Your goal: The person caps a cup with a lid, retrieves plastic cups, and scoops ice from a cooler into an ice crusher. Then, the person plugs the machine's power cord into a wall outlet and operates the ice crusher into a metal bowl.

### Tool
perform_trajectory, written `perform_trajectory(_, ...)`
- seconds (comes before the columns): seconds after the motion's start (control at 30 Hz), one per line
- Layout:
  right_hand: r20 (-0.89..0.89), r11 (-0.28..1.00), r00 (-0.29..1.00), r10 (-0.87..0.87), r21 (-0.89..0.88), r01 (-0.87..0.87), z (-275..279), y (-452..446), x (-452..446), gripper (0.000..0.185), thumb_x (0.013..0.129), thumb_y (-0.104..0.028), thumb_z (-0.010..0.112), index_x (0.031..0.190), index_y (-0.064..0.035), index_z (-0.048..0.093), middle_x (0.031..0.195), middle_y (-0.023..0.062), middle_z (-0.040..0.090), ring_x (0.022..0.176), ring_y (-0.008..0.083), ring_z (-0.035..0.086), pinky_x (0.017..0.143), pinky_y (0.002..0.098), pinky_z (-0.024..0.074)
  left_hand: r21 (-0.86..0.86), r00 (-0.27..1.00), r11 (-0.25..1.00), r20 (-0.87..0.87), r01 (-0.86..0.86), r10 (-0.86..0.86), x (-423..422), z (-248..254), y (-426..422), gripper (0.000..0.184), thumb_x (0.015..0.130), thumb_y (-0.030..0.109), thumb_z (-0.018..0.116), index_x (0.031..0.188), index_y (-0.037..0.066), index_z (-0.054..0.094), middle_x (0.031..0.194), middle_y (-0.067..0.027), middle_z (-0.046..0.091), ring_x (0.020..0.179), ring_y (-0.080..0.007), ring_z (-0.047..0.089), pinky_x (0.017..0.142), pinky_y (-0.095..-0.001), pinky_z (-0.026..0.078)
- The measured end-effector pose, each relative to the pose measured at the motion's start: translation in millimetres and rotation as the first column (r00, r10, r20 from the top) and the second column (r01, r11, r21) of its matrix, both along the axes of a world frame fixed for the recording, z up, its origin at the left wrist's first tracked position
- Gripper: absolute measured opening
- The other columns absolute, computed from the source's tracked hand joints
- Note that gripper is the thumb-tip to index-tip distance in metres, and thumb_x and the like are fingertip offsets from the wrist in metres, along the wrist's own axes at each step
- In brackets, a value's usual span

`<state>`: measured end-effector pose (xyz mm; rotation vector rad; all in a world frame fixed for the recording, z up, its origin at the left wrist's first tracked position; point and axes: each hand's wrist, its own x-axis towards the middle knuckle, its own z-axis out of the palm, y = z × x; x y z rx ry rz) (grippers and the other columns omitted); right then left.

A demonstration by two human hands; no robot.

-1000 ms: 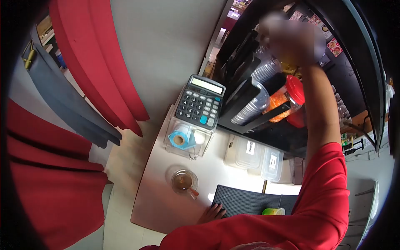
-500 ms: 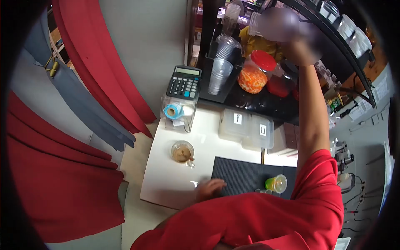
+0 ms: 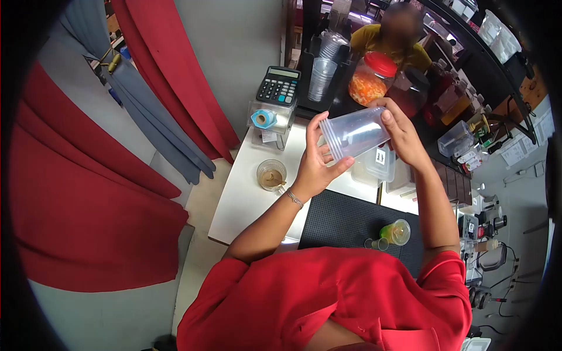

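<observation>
While gripping a stack of clear cups (image 3: 358, 136) sideways above the bench (image 3: 244, 196), bracing the wide end with the left hand (image 3: 315, 168) and the narrow end with the right hand (image 3: 402, 131). Having it in hand, seeing no cup parted yet. Noting a green drink (image 3: 388, 233) on the black mat (image 3: 333, 221), a glass mug (image 3: 271, 174) nearby, lidded containers (image 3: 383, 167) crowding in behind, partly hidden.

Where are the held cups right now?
Head view, upper right of centre: the cups are between the left hand and right hand, below the red-lidded jar in frame.
</observation>
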<state>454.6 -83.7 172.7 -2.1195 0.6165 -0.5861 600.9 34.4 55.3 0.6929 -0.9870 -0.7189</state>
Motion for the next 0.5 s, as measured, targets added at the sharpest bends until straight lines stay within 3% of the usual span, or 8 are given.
perform_trajectory(0.1, 0.074, 0.995, 0.996, -0.055, -0.084, 0.061, -15, -1, 0, 0.038, 0.098, -0.039, 0.045, 0.115, -0.0056, 0.055, 0.092, 0.0043, 0.059, 0.079, 0.0092, 0.054, 0.061, 0.023, 0.0448, -0.016, 1.0, 1.0, 0.01, 0.006, -0.005, -5, -1, 10, 0.099, 0.074, 0.025, 0.081, 0.144, 0.015, 0.012, 0.131, -0.0139, 0.034, 0.124, -0.0262, 0.043, 0.103, -0.0401, 0.041)
perform_trajectory(0.17, 0.164, 0.987, 0.985, -0.058, -0.139, 0.081, -16, -1, 0, 0.033, 0.098, -0.035, 0.047, 0.113, -0.0067, 0.057, 0.086, 0.0028, 0.057, 0.076, 0.0079, 0.051, 0.062, 0.0209, 0.0427, 0.0, 0.994, 0.998, 0.084, -0.062, 0.062, -3, -6, 14, 0.099, 0.074, 0.034, 0.08, 0.143, 0.015, 0.013, 0.129, -0.0155, 0.035, 0.122, -0.0269, 0.045, 0.101, -0.0408, 0.044)
perform_trajectory(0.23, 0.222, 0.981, 0.962, -0.161, -0.068, 0.18, -3, -4, -11, 0.035, 0.098, -0.038, 0.044, 0.111, -0.009, 0.059, 0.087, 0.0013, 0.057, 0.073, 0.0068, 0.049, 0.062, 0.0191, 0.0399, 0.028, 0.998, 0.999, -0.058, -0.038, 0.039, 2, -15, 15, 0.1, 0.074, 0.044, 0.079, 0.143, 0.014, 0.013, 0.127, -0.0175, 0.037, 0.121, -0.0278, 0.045, 0.098, -0.0422, 0.046)
perform_trajectory(0.3, 0.15, 0.975, 0.966, -0.211, -0.041, 0.22, 0, -26, -32, 0.04, 0.098, -0.044, 0.041, 0.116, -0.0121, 0.058, 0.09, 0.0007, 0.057, 0.07, 0.0062, 0.048, 0.058, 0.0186, 0.037, 0.012, 0.994, 0.994, 0.001, -0.108, 0.108, 8, -32, 14, 0.099, 0.075, 0.047, 0.077, 0.143, 0.015, 0.012, 0.126, -0.0193, 0.038, 0.117, -0.0295, 0.048, 0.095, -0.0429, 0.048)
perform_trajectory(0.37, 0.145, 0.957, 0.948, -0.283, 0.1, 0.271, 1, -37, -55, 0.047, 0.097, -0.05, 0.038, 0.122, -0.0143, 0.056, 0.094, 0.0015, 0.058, 0.069, 0.0062, 0.048, 0.054, 0.0185, 0.0358, 0.051, 0.996, 0.995, -0.029, -0.084, 0.086, 12, -44, 18, 0.095, 0.077, 0.048, 0.074, 0.144, 0.017, 0.012, 0.127, -0.0193, 0.038, 0.113, -0.0302, 0.051, 0.095, -0.0416, 0.048)
perform_trajectory(0.43, 0.157, 0.894, 0.904, -0.398, 0.287, 0.344, -13, -46, -78, 0.05, 0.096, -0.054, 0.037, 0.125, -0.0162, 0.055, 0.093, 0.0024, 0.058, 0.066, 0.0064, 0.049, 0.052, 0.0189, 0.0346, 0.09, 0.989, 0.986, 0.054, -0.143, 0.139, 15, -42, 27, 0.089, 0.082, 0.055, 0.066, 0.144, 0.019, 0.013, 0.131, -0.0202, 0.037, 0.113, -0.0353, 0.054, 0.096, -0.0411, 0.048)
perform_trajectory(0.47, 0.155, 0.857, 0.9, -0.406, 0.405, 0.317, -22, -49, -91, 0.054, 0.096, -0.056, 0.037, 0.125, -0.0126, 0.053, 0.095, 0.0056, 0.06, 0.065, 0.0088, 0.055, 0.051, 0.0194, 0.0392, 0.131, 0.979, 0.989, -0.199, 0.07, -0.043, 16, -42, 30, 0.086, 0.083, 0.059, 0.06, 0.144, 0.02, 0.013, 0.133, -0.0205, 0.036, 0.114, -0.0375, 0.054, 0.096, -0.0412, 0.049)
perform_trajectory(0.5, 0.154, 0.855, 0.9, -0.408, 0.41, 0.318, -36, -54, -103, 0.054, 0.096, -0.056, 0.037, 0.125, -0.0126, 0.053, 0.095, 0.0056, 0.06, 0.065, 0.0088, 0.055, 0.051, 0.0194, 0.0392, 0.112, 0.872, 0.952, -0.442, 0.285, -0.21, 16, -42, 30, 0.084, 0.085, 0.062, 0.055, 0.144, 0.021, 0.013, 0.135, -0.0208, 0.036, 0.115, -0.0396, 0.055, 0.096, -0.0412, 0.05)
